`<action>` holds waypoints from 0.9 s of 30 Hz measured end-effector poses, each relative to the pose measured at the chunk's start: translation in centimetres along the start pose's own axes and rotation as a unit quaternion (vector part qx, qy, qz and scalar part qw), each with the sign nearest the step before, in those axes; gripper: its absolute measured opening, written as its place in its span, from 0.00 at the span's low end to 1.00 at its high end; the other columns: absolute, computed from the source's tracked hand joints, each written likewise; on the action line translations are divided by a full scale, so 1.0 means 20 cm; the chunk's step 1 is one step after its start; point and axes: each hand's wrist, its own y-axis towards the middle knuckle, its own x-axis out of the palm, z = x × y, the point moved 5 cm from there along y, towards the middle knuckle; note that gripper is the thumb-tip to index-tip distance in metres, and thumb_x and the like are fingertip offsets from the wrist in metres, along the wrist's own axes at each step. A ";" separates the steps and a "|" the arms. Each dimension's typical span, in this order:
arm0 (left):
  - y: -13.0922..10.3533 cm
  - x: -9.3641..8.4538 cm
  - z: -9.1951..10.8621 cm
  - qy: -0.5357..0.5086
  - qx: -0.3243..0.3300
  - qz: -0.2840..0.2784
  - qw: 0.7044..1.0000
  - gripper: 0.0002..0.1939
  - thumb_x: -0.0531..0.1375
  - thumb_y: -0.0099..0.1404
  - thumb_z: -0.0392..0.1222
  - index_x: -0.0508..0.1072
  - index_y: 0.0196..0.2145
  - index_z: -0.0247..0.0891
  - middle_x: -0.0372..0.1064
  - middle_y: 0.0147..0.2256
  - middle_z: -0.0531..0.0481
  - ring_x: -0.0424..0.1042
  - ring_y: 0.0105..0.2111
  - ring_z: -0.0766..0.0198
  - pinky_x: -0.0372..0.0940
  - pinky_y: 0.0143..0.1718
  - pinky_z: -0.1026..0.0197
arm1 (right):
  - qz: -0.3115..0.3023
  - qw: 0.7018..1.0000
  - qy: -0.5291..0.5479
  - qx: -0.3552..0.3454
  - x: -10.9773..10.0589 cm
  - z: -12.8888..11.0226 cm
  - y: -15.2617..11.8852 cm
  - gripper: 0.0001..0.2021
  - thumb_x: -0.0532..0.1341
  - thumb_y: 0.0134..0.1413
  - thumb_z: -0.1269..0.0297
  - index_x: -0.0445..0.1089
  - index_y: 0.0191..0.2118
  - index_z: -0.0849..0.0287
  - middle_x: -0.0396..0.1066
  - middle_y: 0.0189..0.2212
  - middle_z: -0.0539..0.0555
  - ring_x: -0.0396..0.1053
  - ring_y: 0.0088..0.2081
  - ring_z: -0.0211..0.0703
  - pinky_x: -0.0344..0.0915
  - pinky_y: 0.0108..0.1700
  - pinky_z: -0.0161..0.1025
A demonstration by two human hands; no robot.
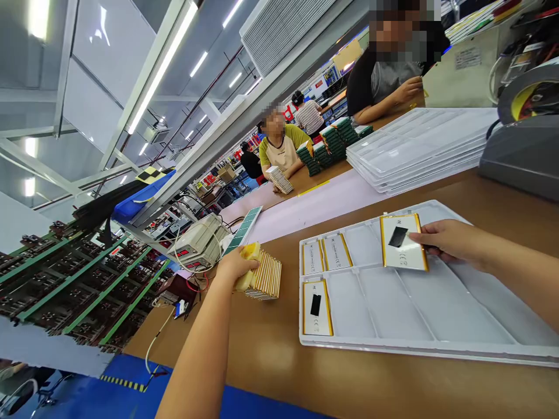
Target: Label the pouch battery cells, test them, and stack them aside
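Note:
My right hand (454, 241) pinches a flat pouch battery (399, 256) by its right edge, tilted above a white compartment tray (371, 347). The battery is white with yellow edges and a black patch. Two batteries, one of them a white battery (337, 250), lie in the back left compartments, and a battery with a black patch (311, 320) lies in the front left one. My left hand (236, 265) is closed on a translucent yellow block (250, 281), whose kind I cannot make out. It touches a row of several batteries (268, 276) standing on edge.
Stacked white trays (393, 166) lie behind my tray, beside a grey machine (524, 154). Bench instruments (198, 238) with cables stand at left. Across the bench, a person in a yellow-green top (283, 148) and another person (386, 81) sit near green bundled stacks (334, 145).

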 end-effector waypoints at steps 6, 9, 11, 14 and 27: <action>0.00 0.00 0.01 -0.011 -0.003 -0.007 1.000 0.42 0.61 0.43 0.54 0.56 0.56 0.41 0.67 0.47 0.43 0.68 0.42 0.52 0.59 0.37 0.59 | -0.030 0.998 0.034 0.034 0.01 0.02 0.01 0.10 0.54 0.54 0.66 0.62 0.24 0.63 0.57 0.16 0.47 0.50 0.18 0.29 0.46 0.20 0.31; 0.01 0.00 0.02 -0.024 0.005 -0.016 1.000 0.40 0.61 0.44 0.52 0.57 0.55 0.41 0.67 0.46 0.43 0.69 0.40 0.55 0.60 0.35 0.61 | -0.031 0.999 0.032 0.031 0.01 0.02 0.02 0.09 0.54 0.54 0.66 0.63 0.25 0.63 0.58 0.16 0.48 0.50 0.18 0.30 0.46 0.20 0.31; 0.01 -0.01 0.02 -0.030 0.008 -0.020 0.999 0.39 0.62 0.44 0.52 0.58 0.54 0.41 0.68 0.46 0.44 0.70 0.38 0.57 0.60 0.34 0.62 | -0.032 0.999 0.031 0.030 0.01 0.02 0.01 0.08 0.54 0.54 0.66 0.63 0.26 0.63 0.58 0.17 0.48 0.51 0.19 0.30 0.46 0.20 0.31; -0.01 -0.04 0.03 -0.019 0.005 -0.009 1.000 0.37 0.61 0.43 0.55 0.61 0.51 0.40 0.68 0.44 0.43 0.69 0.38 0.54 0.60 0.34 0.61 | -0.037 0.999 0.022 0.025 0.02 0.01 0.01 0.09 0.53 0.55 0.66 0.63 0.27 0.63 0.59 0.18 0.48 0.51 0.19 0.30 0.47 0.20 0.31; -0.15 -0.25 0.08 -0.103 0.017 0.168 0.980 0.32 0.58 0.47 0.54 0.62 0.50 0.42 0.71 0.36 0.43 0.68 0.37 0.48 0.60 0.35 0.53 | -0.037 0.999 0.025 0.012 0.02 -0.01 0.02 0.09 0.54 0.53 0.66 0.62 0.25 0.62 0.59 0.17 0.49 0.52 0.19 0.31 0.47 0.21 0.31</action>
